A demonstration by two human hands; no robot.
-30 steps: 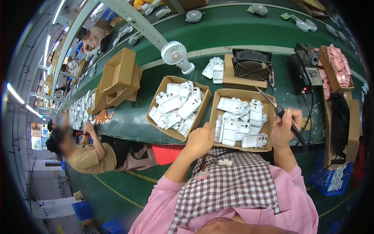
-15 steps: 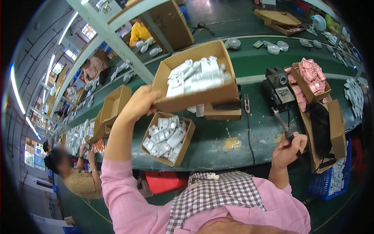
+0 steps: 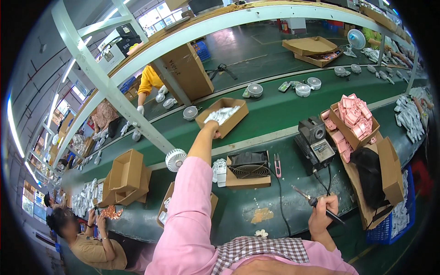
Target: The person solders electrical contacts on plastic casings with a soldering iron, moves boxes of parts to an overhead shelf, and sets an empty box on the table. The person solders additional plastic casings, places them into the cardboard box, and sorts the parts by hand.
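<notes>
Reaching far forward, my left hand (image 3: 211,129) grips the near left edge of a shallow cardboard box (image 3: 235,122). White plastic parts (image 3: 222,114) lie inside it. The box is over the green conveyor belt (image 3: 279,107); whether it rests there I cannot tell. Near the bench's front edge, my right hand (image 3: 324,217) is closed around a soldering iron (image 3: 313,200), its tip pointing up and left. A second box (image 3: 214,204) of white parts stands below my left arm, mostly hidden by the sleeve.
A black soldering station (image 3: 316,144) stands right of centre, beside boxed pink parts (image 3: 355,120). Pink-handled snips (image 3: 277,166) and a boxed black fan (image 3: 249,170) lie on the bench. Small round fans (image 3: 302,90) sit along the belt. A co-worker (image 3: 94,243) works at left.
My left hand has carried the box forward, away from me, to the belt. The view has shifted, uncovering the black fan. My right hand still holds the soldering iron.
</notes>
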